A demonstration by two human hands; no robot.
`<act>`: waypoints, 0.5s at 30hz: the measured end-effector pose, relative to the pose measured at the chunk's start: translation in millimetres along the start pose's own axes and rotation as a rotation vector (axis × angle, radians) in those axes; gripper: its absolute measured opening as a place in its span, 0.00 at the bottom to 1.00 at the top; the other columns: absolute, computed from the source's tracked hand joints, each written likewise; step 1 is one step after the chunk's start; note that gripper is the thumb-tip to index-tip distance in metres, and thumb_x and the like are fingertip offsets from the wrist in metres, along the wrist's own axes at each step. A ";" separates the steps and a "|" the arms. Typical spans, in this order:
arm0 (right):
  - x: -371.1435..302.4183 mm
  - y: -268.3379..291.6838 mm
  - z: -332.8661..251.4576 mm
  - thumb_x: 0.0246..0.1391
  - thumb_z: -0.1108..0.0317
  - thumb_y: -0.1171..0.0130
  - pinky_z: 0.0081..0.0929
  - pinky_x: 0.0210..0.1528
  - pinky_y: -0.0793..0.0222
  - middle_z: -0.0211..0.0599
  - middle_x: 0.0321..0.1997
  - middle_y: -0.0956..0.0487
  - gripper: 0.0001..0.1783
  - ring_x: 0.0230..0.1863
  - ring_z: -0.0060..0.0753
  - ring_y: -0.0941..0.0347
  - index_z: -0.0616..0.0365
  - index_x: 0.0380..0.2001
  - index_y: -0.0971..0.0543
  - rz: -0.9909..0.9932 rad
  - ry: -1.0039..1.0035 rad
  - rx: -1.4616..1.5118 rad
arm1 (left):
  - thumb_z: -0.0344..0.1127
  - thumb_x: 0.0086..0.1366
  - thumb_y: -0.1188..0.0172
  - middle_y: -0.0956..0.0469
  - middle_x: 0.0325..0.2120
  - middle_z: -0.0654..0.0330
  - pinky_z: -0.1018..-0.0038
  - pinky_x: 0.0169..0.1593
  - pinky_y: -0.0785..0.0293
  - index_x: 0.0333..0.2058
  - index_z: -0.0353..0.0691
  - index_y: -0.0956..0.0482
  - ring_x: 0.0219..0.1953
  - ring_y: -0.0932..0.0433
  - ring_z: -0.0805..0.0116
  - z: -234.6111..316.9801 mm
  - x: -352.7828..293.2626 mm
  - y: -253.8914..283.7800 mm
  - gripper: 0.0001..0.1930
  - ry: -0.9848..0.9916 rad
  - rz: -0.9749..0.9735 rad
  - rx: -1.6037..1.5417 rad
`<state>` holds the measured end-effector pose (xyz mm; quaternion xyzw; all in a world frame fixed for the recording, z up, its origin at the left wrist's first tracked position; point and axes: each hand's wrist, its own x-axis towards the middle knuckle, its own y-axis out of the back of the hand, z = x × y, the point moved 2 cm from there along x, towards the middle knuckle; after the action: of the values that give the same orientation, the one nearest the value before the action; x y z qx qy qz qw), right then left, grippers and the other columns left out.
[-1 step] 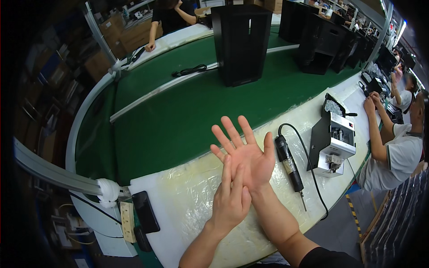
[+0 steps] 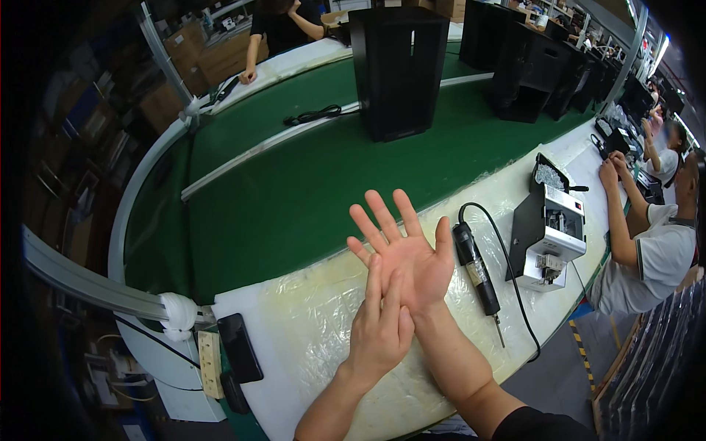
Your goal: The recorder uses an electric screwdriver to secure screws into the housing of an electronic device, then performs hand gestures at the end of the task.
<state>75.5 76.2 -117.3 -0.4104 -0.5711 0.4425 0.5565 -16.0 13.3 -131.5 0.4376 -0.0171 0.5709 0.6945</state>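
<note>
My right hand (image 2: 415,268) is raised over the padded workbench, palm up, fingers spread and thumb out to the right, with nothing in it. My left hand (image 2: 379,334) lies against its lower palm and wrist, back of the hand showing. The left index and middle fingers are stretched out on that palm, and the thumb tip is near the wrist; the other left fingers are partly hidden. Just right of my right hand, an electric screwdriver (image 2: 476,268) with a black cable rests on the plastic-covered pad (image 2: 309,316).
Beyond the screwdriver stand a screw feeder (image 2: 548,239) and a black tray of small screws (image 2: 549,176). A black speaker cabinet (image 2: 401,81) stands on the green conveyor (image 2: 294,220). At left lie a phone (image 2: 240,348) and power strip (image 2: 210,365). Co-workers sit right and far side.
</note>
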 end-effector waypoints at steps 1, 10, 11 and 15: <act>-0.1 0.3 0.1 0.66 0.36 0.71 0.65 0.70 0.53 0.54 0.76 0.55 0.40 0.76 0.61 0.61 0.52 0.71 0.46 -0.005 -0.002 0.000 | 0.26 0.61 0.53 0.49 0.65 0.29 0.59 0.50 0.21 0.59 0.23 0.35 0.59 0.32 0.32 -0.2 -0.1 -0.4 0.26 -0.018 0.010 0.010; 0.0 -1.4 0.1 0.66 0.34 0.72 0.66 0.72 0.62 0.52 0.77 0.58 0.41 0.77 0.60 0.66 0.50 0.71 0.47 -0.046 -0.016 -0.002 | 0.25 0.61 0.51 0.44 0.64 0.31 0.58 0.53 0.23 0.57 0.24 0.32 0.59 0.31 0.34 4.7 1.1 2.8 0.24 0.015 0.038 0.006; 0.2 -1.6 0.3 0.66 0.34 0.73 0.66 0.72 0.63 0.51 0.77 0.59 0.41 0.77 0.59 0.67 0.50 0.72 0.47 -0.065 -0.019 0.003 | 0.25 0.60 0.51 0.41 0.62 0.32 0.57 0.54 0.25 0.54 0.24 0.30 0.58 0.30 0.35 5.4 0.3 3.6 0.22 -0.023 0.089 0.043; -1.4 -7.3 0.4 0.65 0.32 0.72 0.61 0.74 0.64 0.50 0.78 0.60 0.42 0.77 0.56 0.67 0.47 0.72 0.49 -0.110 -0.044 -0.001 | 0.24 0.60 0.50 0.32 0.55 0.37 0.55 0.59 0.31 0.43 0.25 0.24 0.56 0.29 0.40 8.2 -3.9 7.8 0.14 -0.075 0.253 0.070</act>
<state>75.4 72.9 -110.6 -0.3688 -0.6049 0.4200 0.5672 -19.8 4.8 -123.8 0.4771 -0.0781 0.6374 0.5999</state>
